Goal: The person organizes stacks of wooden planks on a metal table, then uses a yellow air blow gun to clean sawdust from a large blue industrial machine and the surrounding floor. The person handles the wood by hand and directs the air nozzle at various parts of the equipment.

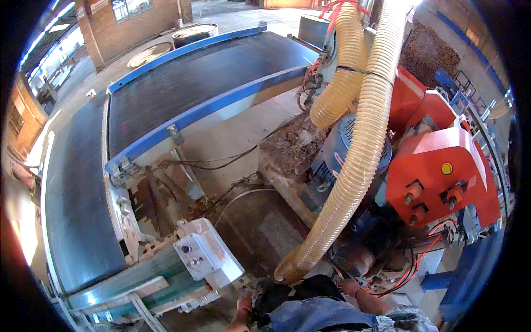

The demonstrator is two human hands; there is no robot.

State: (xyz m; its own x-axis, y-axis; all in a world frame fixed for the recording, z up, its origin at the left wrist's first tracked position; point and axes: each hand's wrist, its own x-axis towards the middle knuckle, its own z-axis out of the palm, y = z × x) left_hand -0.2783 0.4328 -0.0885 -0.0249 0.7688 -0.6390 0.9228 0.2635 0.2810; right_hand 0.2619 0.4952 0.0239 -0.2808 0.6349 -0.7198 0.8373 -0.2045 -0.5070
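At the bottom edge, my left hand (244, 306) rests against a dark bundle (287, 290) that lies above blue denim cloth (315, 316). My right hand (352, 288) is on the bundle's other side, close to red and black cables (412, 271) and to the lower end of a ribbed yellow hose (310, 249). Both hands are small and partly hidden, so their grip is unclear. A white switch box (202, 254) with two round buttons sits just up and left of my left hand.
Two black conveyor belts with blue rails (210, 105) meet at a corner on the left. An orange-red machine housing (437, 166) with knobs stands at the right, and a blue-grey motor (345, 144) sits behind the yellow hoses. Sawdust and cables cover the concrete floor (243, 138).
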